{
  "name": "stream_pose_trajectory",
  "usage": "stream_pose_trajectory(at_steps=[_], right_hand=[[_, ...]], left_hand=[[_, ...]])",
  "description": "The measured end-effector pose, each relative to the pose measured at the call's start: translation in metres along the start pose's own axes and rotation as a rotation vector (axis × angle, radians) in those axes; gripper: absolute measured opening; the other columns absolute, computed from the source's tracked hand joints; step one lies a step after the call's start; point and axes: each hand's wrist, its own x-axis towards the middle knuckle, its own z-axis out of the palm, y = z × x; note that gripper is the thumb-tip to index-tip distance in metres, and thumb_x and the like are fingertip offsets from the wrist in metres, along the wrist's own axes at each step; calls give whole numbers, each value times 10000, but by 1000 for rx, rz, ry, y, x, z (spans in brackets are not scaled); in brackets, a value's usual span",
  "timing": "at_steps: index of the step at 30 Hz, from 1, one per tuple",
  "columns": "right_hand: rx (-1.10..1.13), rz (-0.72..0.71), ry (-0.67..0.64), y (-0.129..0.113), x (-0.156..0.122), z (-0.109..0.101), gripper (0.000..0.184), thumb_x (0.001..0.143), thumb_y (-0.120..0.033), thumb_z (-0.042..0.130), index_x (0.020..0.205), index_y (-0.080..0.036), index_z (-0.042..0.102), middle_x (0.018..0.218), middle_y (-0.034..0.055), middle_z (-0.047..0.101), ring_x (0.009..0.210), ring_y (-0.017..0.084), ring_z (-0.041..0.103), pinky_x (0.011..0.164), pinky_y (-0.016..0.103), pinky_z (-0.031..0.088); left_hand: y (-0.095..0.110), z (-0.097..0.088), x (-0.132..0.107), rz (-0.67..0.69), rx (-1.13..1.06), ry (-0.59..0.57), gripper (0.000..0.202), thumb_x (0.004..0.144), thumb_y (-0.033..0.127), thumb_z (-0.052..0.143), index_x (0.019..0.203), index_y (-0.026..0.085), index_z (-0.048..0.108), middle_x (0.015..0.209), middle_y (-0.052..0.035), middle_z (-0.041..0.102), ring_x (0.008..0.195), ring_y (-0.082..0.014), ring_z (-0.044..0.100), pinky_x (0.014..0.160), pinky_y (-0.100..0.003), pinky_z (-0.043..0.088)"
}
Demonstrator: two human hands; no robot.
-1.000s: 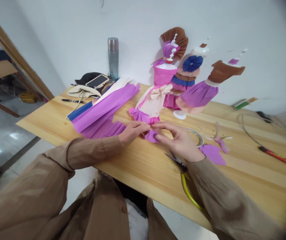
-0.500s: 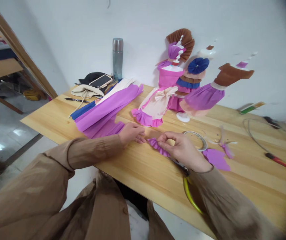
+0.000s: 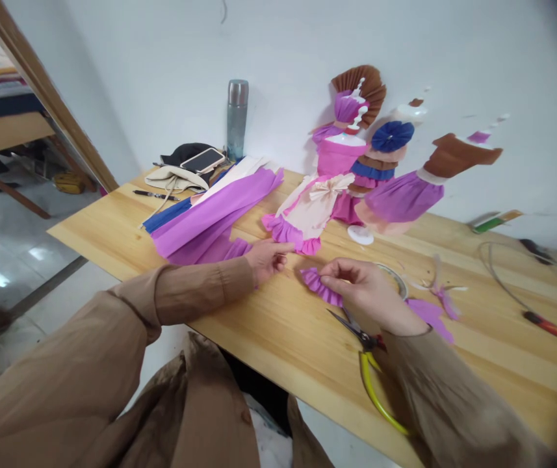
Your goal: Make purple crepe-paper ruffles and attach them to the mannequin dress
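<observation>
Between the thumb and fingers of my right hand (image 3: 366,289) is a small pleated strip of purple crepe paper (image 3: 325,287), its ruffled end fanning out to the left. My left hand (image 3: 271,260) is just left of the strip and apart from it, index finger stretched out, the others loosely bent, with nothing visible in it. Scissors with yellow handles (image 3: 366,351) lie partly spread below my right hand. Beyond my left hand stands a mannequin in a pink-and-cream paper dress (image 3: 320,208). Behind my right hand, a tape roll (image 3: 400,279) is partly hidden.
More mannequins in paper dresses, one with a brown top (image 3: 461,156), line the wall. Purple crepe paper (image 3: 210,218), a phone (image 3: 203,160) and a thermos (image 3: 236,123) are at left. Purple scraps (image 3: 431,315) and a red-handled tool with a cable (image 3: 554,330) lie right.
My left index finger has straightened toward the pink dress hem while the other fingers bent. My right hand keeps its pinch on the strip, and more of the scissors shows. The view has shifted slightly.
</observation>
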Motion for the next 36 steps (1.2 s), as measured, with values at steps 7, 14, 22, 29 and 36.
stream_pose_trajectory(at_steps=[7, 14, 22, 29, 36], right_hand=[[194, -47, -11, -3, 15, -13, 330, 641, -461, 840, 672, -187, 660, 628, 2, 612, 540, 116, 523, 507, 262, 433], [290, -47, -103, 0, 24, -11, 347, 653, -473, 858, 701, -179, 680, 646, 3, 621, 556, 116, 548, 518, 258, 450], [283, -22, -151, -5, 32, -6, 369, 667, -481, 849, 720, -180, 641, 576, -21, 585, 457, 87, 476, 426, 229, 381], [226, -31, -142, -11, 44, 1, 382, 675, -507, 823, 729, -199, 604, 557, -30, 590, 416, 93, 485, 393, 237, 384], [199, -88, -130, -16, 55, 7, 399, 658, -526, 811, 698, -205, 575, 579, -28, 580, 458, 100, 502, 414, 239, 383]], left_hand=[[1, -1, -5, 14, -129, 11, 184, 897, 235, 652, 772, 138, 558, 651, 11, 575, 524, -47, 492, 482, -180, 318], [5, -3, -3, -34, -136, -14, 265, 947, 302, 588, 736, 146, 555, 565, 21, 511, 480, -47, 451, 436, -170, 279], [6, -5, 1, -34, -196, 8, 270, 978, 300, 525, 759, 142, 534, 515, 16, 489, 458, -53, 454, 416, -146, 273], [10, -7, 4, -46, -271, -51, 397, 1026, 381, 383, 809, 122, 591, 605, -12, 563, 500, -55, 517, 426, -137, 316], [9, -10, 7, -77, -278, -120, 449, 1013, 441, 383, 811, 134, 642, 623, -7, 560, 415, -36, 359, 395, -183, 173]])
